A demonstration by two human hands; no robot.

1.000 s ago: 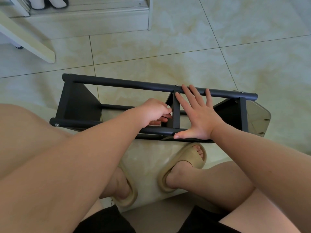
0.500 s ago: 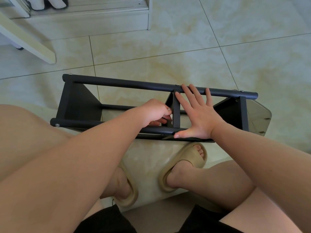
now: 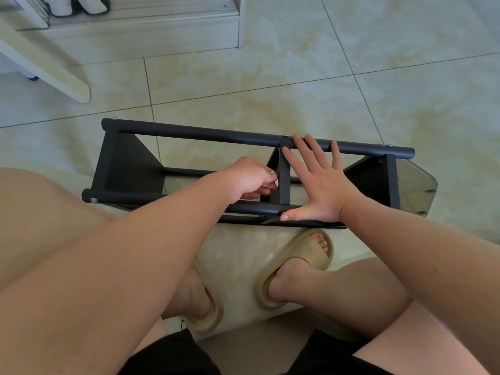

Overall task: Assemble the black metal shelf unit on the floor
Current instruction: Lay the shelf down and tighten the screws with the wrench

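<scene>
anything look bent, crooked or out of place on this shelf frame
Nothing looks bent or broken. The shelf frame lies on its side on the floor, rails parallel, middle crossbar square to them. One oddity: its right end overlaps a grey plastic object; whether it rests on it is unclear.

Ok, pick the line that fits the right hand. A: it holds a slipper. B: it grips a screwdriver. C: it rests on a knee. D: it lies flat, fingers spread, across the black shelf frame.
D: the right hand lies open on the shelf frame, its straight fingers spread across it and holding nothing.
</scene>
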